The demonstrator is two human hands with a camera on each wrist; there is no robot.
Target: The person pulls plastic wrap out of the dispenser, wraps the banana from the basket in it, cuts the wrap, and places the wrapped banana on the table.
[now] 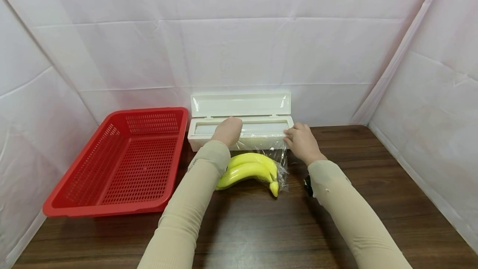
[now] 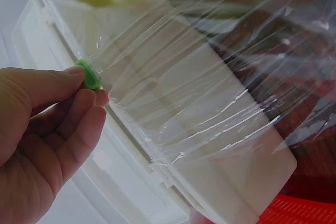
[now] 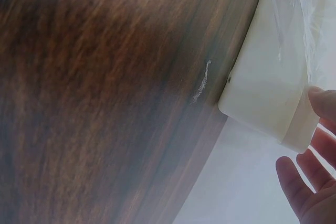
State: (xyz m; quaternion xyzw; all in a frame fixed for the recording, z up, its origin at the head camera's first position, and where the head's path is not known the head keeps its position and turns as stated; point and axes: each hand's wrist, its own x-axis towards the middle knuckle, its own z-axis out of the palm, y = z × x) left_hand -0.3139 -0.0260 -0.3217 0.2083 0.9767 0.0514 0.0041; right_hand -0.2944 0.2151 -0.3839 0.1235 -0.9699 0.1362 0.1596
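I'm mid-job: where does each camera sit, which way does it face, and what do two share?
Head: worn on the head, facing forward and down at basket, bananas and box; left hand, right hand and sleeves show.
Left wrist: on that wrist, facing the left hand's fingers pinching a green piece by the film.
Right wrist: on that wrist, facing table and box's end; right hand shows partly.
Shared: both wrist views show box and film.

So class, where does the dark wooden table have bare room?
Bare table lies either side of the beige right sleeve: out to the white cloth wall, and in to the beige left sleeve, this side of the yellow bananas. Left hand, right hand and clear plastic film crowd the long white box.
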